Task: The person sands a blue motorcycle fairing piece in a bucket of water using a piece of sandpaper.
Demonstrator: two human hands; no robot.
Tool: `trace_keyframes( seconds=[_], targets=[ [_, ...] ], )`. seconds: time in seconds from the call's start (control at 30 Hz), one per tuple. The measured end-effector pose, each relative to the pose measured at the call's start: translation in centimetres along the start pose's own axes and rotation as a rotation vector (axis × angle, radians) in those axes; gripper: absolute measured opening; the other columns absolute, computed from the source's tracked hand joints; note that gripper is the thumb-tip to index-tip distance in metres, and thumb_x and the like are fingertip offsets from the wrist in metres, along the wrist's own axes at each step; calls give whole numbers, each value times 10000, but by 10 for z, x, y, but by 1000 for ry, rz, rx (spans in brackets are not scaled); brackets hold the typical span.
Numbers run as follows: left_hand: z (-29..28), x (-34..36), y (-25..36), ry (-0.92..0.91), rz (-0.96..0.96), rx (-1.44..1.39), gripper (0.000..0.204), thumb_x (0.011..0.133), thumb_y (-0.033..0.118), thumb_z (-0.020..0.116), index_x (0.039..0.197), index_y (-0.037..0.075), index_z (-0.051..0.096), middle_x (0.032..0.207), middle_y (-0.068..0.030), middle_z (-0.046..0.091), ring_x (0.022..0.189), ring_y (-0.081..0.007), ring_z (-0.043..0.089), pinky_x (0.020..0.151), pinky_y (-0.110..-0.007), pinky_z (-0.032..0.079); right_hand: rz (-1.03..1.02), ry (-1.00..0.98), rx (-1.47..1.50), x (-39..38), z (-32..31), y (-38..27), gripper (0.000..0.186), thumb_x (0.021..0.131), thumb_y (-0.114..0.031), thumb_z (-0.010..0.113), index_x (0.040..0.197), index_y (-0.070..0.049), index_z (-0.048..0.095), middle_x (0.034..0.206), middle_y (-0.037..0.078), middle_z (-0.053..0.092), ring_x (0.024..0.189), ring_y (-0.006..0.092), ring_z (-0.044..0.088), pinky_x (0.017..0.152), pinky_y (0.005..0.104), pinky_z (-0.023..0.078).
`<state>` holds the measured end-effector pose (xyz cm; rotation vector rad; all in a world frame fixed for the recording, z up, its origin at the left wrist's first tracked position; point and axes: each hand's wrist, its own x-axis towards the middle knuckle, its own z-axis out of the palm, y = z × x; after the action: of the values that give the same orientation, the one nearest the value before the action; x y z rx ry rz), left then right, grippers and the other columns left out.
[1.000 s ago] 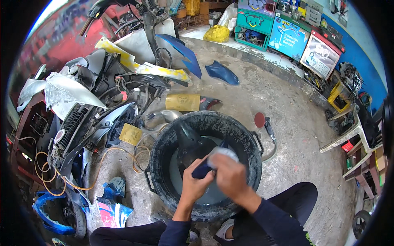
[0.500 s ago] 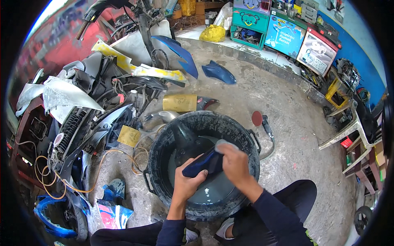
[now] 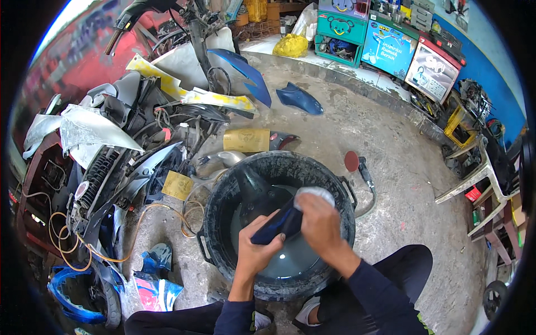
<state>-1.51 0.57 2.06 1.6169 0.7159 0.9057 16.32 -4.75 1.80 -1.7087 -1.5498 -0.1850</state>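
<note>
My left hand (image 3: 258, 247) grips a glossy dark blue plastic part (image 3: 274, 225) above a large black tub (image 3: 223, 261). My right hand (image 3: 319, 229) is closed on a pale grey pad (image 3: 324, 196), blurred by motion, at the upper end of the part. Cloudy water (image 3: 282, 265) lies in the tub, where a larger dark panel (image 3: 252, 196) rests on the left side.
Motorcycle body parts (image 3: 100, 134) are piled at left around an orange hose (image 3: 156, 206). Yellow paper sheets (image 3: 245, 139), a blue panel (image 3: 298, 97) and a red disc sander (image 3: 352, 161) lie beyond the tub. Boxes (image 3: 385, 43) line a ledge; a plastic chair (image 3: 483, 173) stands right.
Over the last second my right hand and the pad have moved up along the blue part, shifting slightly since half a second ago. My left hand still grips the part, a little further left.
</note>
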Motion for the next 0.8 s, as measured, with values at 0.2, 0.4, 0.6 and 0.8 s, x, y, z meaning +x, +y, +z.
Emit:
trace_keyframes(
  seconds=[0.2, 0.4, 0.6, 0.8],
  targets=[
    [2, 0, 0, 20, 26, -20, 500, 739, 40, 727, 1235, -8, 700, 869, -40, 634, 765, -92, 571, 710, -236, 458, -60, 25, -22, 3, -2, -6, 309, 791, 14, 583, 1079, 53, 690, 1110, 214, 701, 1057, 379, 669, 971, 454, 513],
    [6, -1, -9, 41, 14, -49, 502, 730, 25, 719, 1229, -22, 696, 878, -46, 637, 790, -92, 589, 719, -240, 466, -114, 10, 73, -8, -7, -34, 299, 800, -9, 583, 1073, 49, 691, 1106, 226, 697, 1077, 396, 654, 982, 464, 502],
    [10, 2, -18, 84, 145, -11, 516, 730, 28, 725, 1242, -27, 683, 864, -55, 634, 795, -113, 594, 734, -250, 477, -167, 7, 92, -24, -1, -51, 364, 770, -21, 612, 1123, 42, 674, 1134, 218, 694, 1096, 407, 648, 997, 476, 494],
    [12, -1, -14, 93, 54, 32, 506, 731, 31, 729, 1229, -46, 684, 898, -29, 642, 830, -74, 577, 746, -228, 470, -173, -21, 40, -29, -1, -55, 346, 778, -14, 607, 1110, 60, 671, 1118, 212, 695, 1104, 397, 652, 1012, 490, 484]
  ],
)
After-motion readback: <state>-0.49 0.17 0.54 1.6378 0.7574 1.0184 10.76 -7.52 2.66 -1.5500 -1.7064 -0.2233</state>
